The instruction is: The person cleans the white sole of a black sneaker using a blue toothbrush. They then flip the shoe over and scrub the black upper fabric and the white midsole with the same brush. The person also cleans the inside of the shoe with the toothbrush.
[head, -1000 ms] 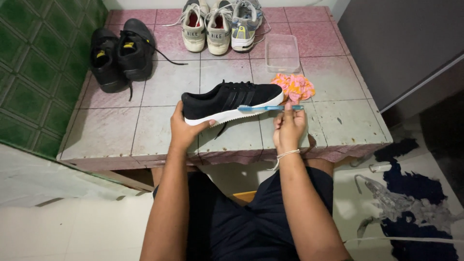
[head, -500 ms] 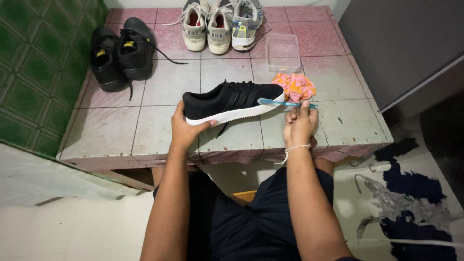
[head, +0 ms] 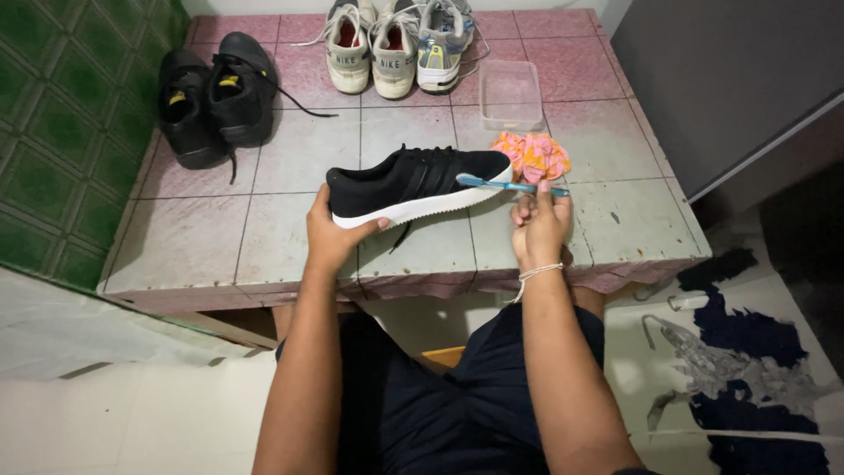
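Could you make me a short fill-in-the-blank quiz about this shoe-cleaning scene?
1. The left hand grips the heel of a ____ shoe with a white sole.
2. The right hand holds a blue ____ against the shoe's toe.
3. The clear plastic tub sits behind an orange and pink ____.

Missing words: black; toothbrush; cloth

The pale sneakers are cut off by the top edge — the toothbrush bristles are too small to tell.

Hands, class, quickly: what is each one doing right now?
Left hand: closed on the heel of the black fabric sneaker with the white sole.
Right hand: closed on the thin blue plastic toothbrush.
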